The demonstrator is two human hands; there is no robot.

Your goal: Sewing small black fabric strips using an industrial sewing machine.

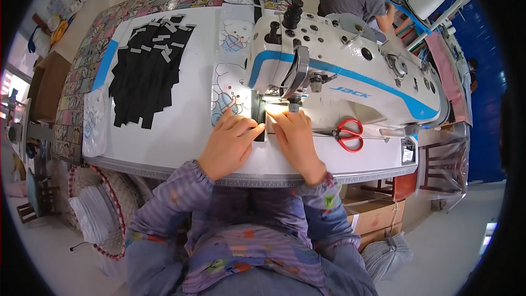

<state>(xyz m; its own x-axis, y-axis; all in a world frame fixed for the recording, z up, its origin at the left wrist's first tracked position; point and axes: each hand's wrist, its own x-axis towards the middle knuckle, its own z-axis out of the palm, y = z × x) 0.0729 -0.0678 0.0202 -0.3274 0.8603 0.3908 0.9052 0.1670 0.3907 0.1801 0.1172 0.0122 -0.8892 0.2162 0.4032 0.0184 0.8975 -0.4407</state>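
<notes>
a black strip (260,132) lay upright on the white tabletop (192,148), beside the bear-printed fabric (223,111) and under the lit head of the sewing machine (323,71). the left hand (233,140) was spread palm down, its index finger out on the fabric and its thumb at the strip. the right hand (296,141) reached along the strip's other side; glare hid its fingertips, so whether it gripped anything could not be told. red-handled scissors (349,135) lay to the right, piled black strips (147,74) to the left.
</notes>
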